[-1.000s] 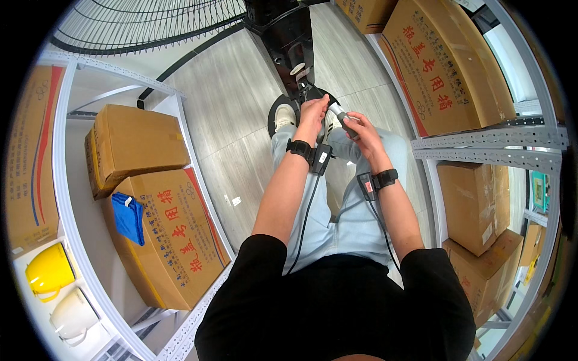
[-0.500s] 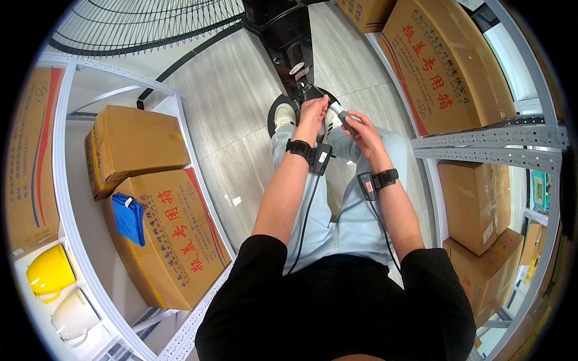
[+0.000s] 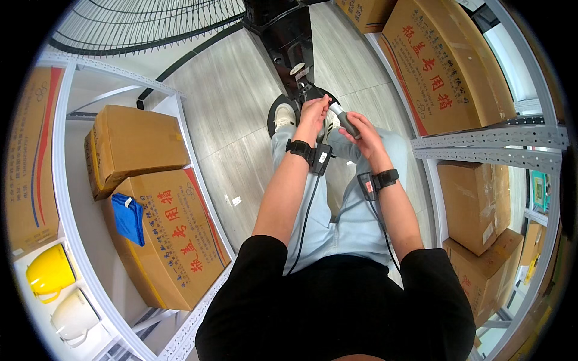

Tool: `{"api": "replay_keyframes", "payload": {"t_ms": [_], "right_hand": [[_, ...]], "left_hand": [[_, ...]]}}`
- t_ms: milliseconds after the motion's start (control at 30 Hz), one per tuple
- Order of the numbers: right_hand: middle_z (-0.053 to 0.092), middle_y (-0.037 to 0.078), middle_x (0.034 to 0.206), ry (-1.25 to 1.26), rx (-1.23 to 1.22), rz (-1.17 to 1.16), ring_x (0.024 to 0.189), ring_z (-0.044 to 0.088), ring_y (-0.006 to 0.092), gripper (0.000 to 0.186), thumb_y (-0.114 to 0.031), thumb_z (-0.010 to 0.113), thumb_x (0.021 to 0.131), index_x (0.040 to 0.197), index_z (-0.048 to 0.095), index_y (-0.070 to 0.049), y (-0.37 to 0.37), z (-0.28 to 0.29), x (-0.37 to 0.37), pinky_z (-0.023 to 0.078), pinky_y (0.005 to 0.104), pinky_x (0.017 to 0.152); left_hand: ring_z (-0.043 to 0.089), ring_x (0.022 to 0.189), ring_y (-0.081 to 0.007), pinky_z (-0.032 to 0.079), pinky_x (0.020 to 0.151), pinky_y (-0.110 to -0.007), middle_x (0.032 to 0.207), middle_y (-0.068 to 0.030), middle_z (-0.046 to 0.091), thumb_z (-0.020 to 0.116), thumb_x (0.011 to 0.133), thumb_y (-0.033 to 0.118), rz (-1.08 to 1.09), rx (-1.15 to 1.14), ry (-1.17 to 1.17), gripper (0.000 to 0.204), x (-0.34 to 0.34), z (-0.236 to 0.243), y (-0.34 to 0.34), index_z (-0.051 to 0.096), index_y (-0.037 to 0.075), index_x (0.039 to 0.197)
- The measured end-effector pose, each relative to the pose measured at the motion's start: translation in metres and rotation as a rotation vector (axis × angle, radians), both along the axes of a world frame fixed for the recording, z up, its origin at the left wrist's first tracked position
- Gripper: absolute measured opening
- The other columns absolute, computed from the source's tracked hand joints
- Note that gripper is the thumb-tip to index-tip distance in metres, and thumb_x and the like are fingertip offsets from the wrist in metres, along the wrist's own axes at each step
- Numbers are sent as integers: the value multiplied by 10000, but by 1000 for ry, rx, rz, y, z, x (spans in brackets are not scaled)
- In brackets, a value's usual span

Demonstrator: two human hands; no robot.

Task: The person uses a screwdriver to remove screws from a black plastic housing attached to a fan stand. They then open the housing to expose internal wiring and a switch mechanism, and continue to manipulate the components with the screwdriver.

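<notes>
My right hand [image 3: 366,136] has its fingers around the dark grey handle of what looks like a screwdriver [image 3: 346,123], with a pale collar at its far end. That end points up and left, toward my left hand [image 3: 313,114]. The fingers of my left hand are pinched close to the screwdriver's tip; whatever they hold is too small to make out. Just beyond both hands rises the glossy black stand [image 3: 292,57] of a large fan, with a bit of metal showing low on its front. Its round black base [image 3: 274,114] lies by my shoes.
The fan's wire cage [image 3: 144,24] spans the upper left. White metal shelving [image 3: 68,150] with cardboard boxes [image 3: 141,141] and a folded blue cloth [image 3: 127,219] flanks me at left. More boxes [image 3: 475,204] fill the right shelf. Yellow and white mugs [image 3: 51,272] sit lower left.
My right fingers have shifted slightly and straightened on the handle, and the screwdriver has turned a little. My left hand stays almost still.
</notes>
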State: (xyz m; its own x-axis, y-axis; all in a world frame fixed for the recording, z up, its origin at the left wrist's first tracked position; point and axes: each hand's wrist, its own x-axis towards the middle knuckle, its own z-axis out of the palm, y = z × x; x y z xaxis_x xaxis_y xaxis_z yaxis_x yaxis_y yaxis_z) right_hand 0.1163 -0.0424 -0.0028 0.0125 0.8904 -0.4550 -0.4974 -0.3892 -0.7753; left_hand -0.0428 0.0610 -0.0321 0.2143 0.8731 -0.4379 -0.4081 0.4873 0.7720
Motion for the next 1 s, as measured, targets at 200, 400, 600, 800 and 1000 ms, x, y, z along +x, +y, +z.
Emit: {"api": "replay_keyframes", "payload": {"t_ms": [200,400,600,800,1000], "right_hand": [[716,91,1054,15,-71,91,855,723,165,336,-313,585,994,1252,603,-98,7,-7,10,535,196,602],[695,30,1016,-156,40,14,816,676,100,335,-210,692,934,1252,628,-126,4,-11,1,447,188,574],[684,17,1004,-302,170,34,810,670,101,385,-218,739,906,1260,624,-121,5,-16,6,437,201,578],[692,37,1015,59,-173,141,786,678,94,368,-266,730,918,1214,621,-76,10,-8,11,442,196,575],[688,24,973,-178,-2,34,799,668,82,372,-328,713,928,1192,612,-87,6,-14,5,434,190,583]], "left_hand": [[485,646,-80,369,548,-209,746,2,562,647,964,149,-2,-10,-62,170,5,3,4,700,-12,949],[481,600,-72,353,532,-214,722,14,594,775,855,176,107,-20,64,157,-1,-2,6,697,40,857],[484,606,-65,356,522,-203,735,13,593,770,865,162,100,16,80,169,8,6,5,698,14,903],[490,619,-65,359,518,-200,746,11,583,701,923,157,56,52,-31,211,-3,-9,9,702,-24,1029],[485,606,-63,356,519,-205,734,15,583,707,911,123,88,-44,41,134,5,8,9,706,-3,954]]}}
